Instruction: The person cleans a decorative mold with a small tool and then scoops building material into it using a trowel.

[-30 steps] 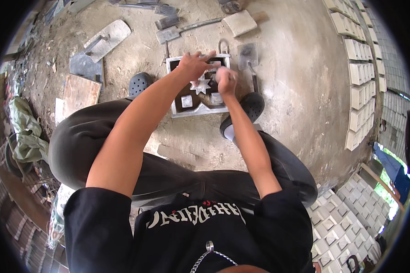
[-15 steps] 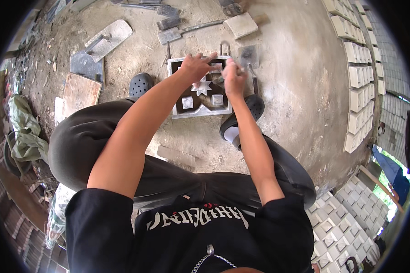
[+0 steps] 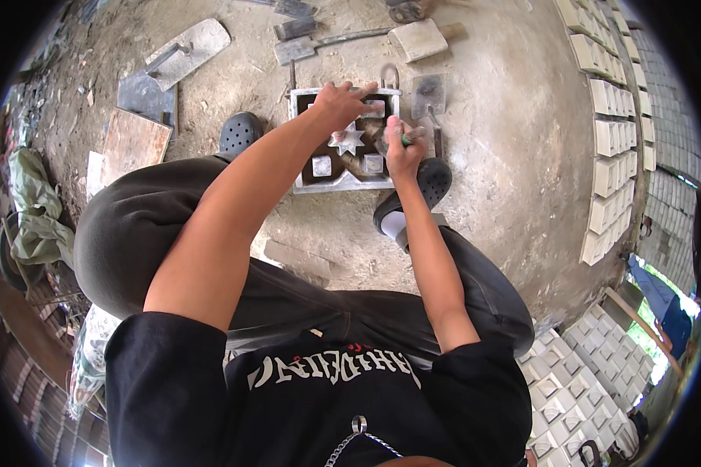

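Between my feet on the ground lies a rectangular metal mould with a star-shaped block in its middle and square blocks near its corners. My left hand reaches over its far part, fingers spread and holding nothing; whether they touch the metal cannot be told. At the right side of the mould, my right hand is closed round a small tool with a green part. Its dark end points in over the mould, too blurred to name its kind.
A flat trowel, a board and a dark plate lie to the left. Beyond the mould are a shovel-like tool and a mallet. Another trowel lies right. Pale cast blocks stand in rows farther right.
My right hand has moved slightly down and nearer, along the right side of the mould, still holding the tool. My left hand stays over the far part, fingers spread.
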{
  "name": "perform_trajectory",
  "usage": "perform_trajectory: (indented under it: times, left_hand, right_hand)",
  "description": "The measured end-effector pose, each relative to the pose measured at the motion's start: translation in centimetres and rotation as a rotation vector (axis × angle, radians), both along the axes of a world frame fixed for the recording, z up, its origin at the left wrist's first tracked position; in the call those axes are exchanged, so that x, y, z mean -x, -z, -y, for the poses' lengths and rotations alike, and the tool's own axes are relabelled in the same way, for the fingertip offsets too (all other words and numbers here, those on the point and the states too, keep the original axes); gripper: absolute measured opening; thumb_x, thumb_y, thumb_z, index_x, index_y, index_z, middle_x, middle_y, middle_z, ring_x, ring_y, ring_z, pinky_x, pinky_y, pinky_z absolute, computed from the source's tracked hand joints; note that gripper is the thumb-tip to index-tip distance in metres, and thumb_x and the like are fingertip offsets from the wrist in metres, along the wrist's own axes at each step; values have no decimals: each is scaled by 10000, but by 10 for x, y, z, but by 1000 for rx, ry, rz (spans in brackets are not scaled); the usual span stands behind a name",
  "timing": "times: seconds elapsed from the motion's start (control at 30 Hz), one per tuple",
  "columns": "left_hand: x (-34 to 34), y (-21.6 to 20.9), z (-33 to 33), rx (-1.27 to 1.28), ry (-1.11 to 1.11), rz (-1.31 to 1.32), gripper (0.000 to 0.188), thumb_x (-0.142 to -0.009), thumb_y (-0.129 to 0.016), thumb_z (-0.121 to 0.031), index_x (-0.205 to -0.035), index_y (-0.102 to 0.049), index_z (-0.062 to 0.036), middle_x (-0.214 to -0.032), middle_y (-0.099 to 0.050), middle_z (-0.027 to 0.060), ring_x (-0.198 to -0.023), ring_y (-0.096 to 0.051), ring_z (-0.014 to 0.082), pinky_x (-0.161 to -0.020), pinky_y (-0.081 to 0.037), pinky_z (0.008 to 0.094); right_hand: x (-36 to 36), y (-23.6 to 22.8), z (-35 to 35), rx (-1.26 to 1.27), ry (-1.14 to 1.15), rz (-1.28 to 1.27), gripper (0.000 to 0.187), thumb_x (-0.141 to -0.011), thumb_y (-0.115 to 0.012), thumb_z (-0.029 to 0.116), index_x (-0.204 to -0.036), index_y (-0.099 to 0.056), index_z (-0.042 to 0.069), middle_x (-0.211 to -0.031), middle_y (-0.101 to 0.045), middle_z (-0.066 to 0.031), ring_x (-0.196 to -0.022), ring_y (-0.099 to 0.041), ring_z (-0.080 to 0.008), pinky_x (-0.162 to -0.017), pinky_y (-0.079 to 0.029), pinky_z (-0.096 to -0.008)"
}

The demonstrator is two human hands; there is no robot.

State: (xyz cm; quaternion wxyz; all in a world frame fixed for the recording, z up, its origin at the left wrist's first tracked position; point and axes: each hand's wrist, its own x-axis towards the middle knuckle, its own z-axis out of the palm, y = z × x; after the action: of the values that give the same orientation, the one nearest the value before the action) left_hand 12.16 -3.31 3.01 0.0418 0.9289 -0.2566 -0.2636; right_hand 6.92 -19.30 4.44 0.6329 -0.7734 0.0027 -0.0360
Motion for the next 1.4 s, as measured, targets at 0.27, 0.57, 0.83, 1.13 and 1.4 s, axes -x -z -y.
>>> perform_trajectory:
  times: [0.27,0.57,0.83,1.13,1.4]
  left_hand:
    - [-1,0,1,-4,6,-7,1119,-522,-883,-292,-1427,-252,-476,-1564,-118,-64,-1308,-378,266,-964,-443,470]
    - [-2,4,-1,0,2,19,1105,-528,-882,-295,-1424,-262,-477,-1567,-105,-69,-1303,-382,257,-952,-450,473]
    - [-4,0,0,-10,9,10,1104,-542,-878,-290,-1433,-249,-461,-1565,-110,-66,-1308,-377,268,-967,-437,500]
    - [-2,1,0,-1,12,-12,1114,-540,-879,-293,-1434,-238,-470,-1565,-102,-66,-1299,-387,270,-966,-444,485]
    - [-1,0,2,-38,4,-17,1115,-546,-877,-312,-1433,-223,-485,-1571,-61,-73,-1351,-328,276,-1015,-408,497]
  right_hand:
    - [1,-17,12,-163,-180,-84,448,-915,-568,213,-534,-426,25,-505,-367,56,-487,-312,-35,-444,-211,-262]
    - [10,-20,5,168,-210,198,356,-863,-450,71,-518,-372,31,-499,-383,13,-450,-343,-65,-428,-227,-260]
    - [2,-33,6,-132,-149,172,342,-866,-527,125,-569,-430,-15,-474,-338,1,-452,-337,-59,-421,-246,-285]
    - [6,-26,9,36,-157,204,327,-842,-560,110,-584,-426,-40,-492,-281,-51,-456,-308,-71,-423,-248,-308]
    - [-6,-29,18,12,-257,70,324,-837,-554,94,-572,-413,-27,-489,-287,-26,-457,-290,-73,-426,-234,-298]
